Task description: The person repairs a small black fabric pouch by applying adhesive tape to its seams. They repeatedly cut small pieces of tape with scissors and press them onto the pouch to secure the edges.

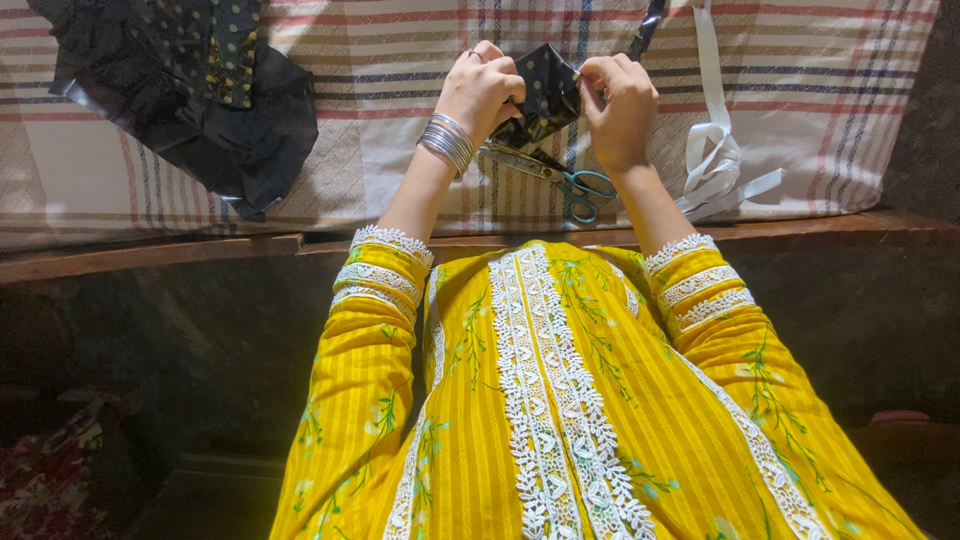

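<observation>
Both hands pinching a small black dotted cloth piece over the striped tabletop.

The left hand [482,88] and right hand [620,105] each clamp an edge of the black fabric piece [543,98], lifted just off the striped cloth [400,150], likely to keep it taut between them. It looks dark, dotted, creased. Scissors [560,175] lie just beneath, handy; white ribbon [715,160] to the right, more black fabric [190,90] heaped well left.

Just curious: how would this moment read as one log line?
left hand: holds black dotted fabric | right hand: holds same | scissors: lying on striped cloth
</observation>
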